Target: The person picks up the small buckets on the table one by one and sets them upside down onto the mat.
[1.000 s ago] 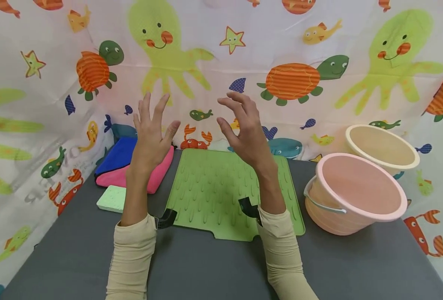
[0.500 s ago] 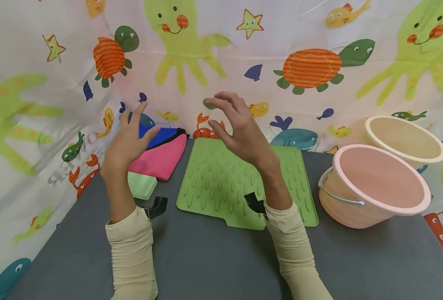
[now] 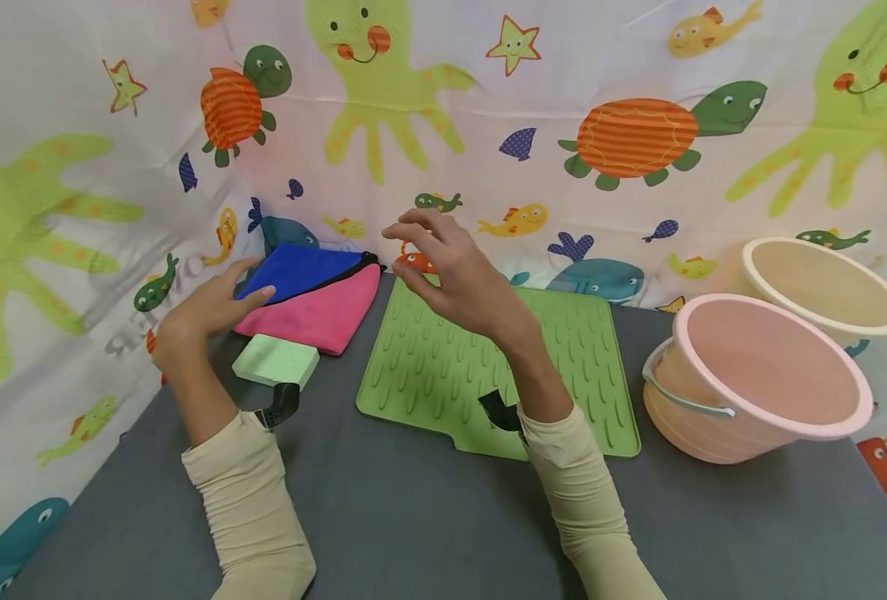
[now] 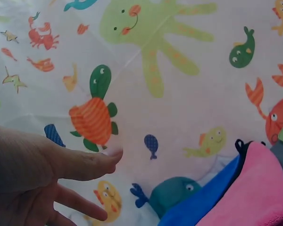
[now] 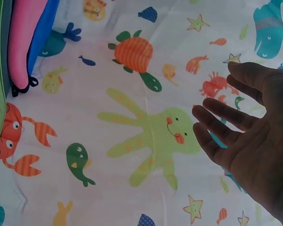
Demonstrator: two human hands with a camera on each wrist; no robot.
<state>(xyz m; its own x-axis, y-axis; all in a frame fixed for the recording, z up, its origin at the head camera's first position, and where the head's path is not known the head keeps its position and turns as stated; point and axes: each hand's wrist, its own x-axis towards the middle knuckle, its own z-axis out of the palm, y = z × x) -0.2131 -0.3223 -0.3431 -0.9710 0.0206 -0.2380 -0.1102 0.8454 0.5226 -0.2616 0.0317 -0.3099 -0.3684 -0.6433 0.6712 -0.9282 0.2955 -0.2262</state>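
Note:
In the head view my left hand [image 3: 207, 315] is at the left edge of a blue cloth [image 3: 293, 271] and a pink cloth [image 3: 319, 315], which lie one on the other. Its thumb overlaps the cloths from this angle, while the left wrist view shows thumb and fingers [image 4: 80, 201] apart from the pink cloth [image 4: 254, 188]. A pale green sponge-like block [image 3: 275, 360] lies just in front of the cloths. My right hand [image 3: 462, 279] hovers over the far part of a green ridged mat [image 3: 428, 375], fingers loosely bent around nothing.
A pink bucket [image 3: 774, 367] with a pale handle stands right of the mat, and a cream basin or bucket [image 3: 826, 287] sits behind it. A curtain [image 3: 443, 100] printed with sea animals closes off the back and sides of the grey tabletop [image 3: 398, 508].
My left hand has moved left and down to the cloths. My right hand has dropped slightly and shifted left. The head view has turned left and down.

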